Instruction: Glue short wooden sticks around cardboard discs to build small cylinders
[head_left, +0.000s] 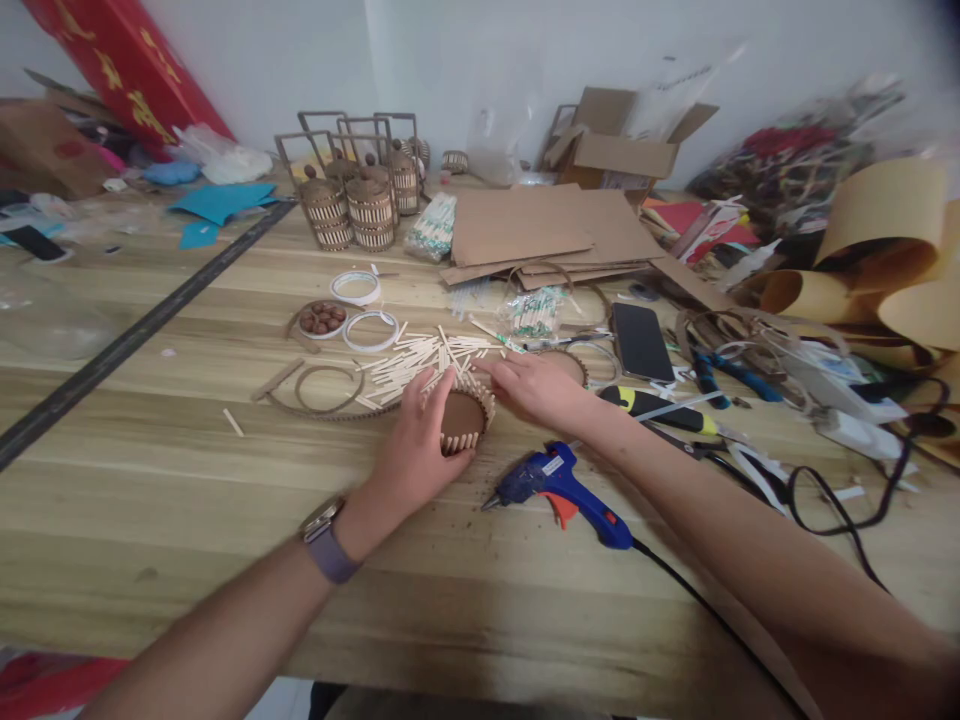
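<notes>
My left hand (424,440) is wrapped around the left side of a round brown base (463,415), its rim lined with short upright wooden sticks. At that base's far right edge is my right hand (536,385), fingers drawn together and bent; what they hold, if anything, is too small to make out. Loose wooden sticks (412,365) lie in a pile just behind the base. A blue hot glue gun (559,485) rests on the table to the right, nozzle pointing left. Partly behind my right hand sits another round brown piece (570,368).
Rolls of white tape (355,287) and a dish of brown beads (322,320) stand behind left. Several small lantern-like baskets (371,210) are farther back beside cardboard sheets (517,225). Rightward lie a phone (643,343), a yellow-black cutter (652,405), pliers (731,375) and cables.
</notes>
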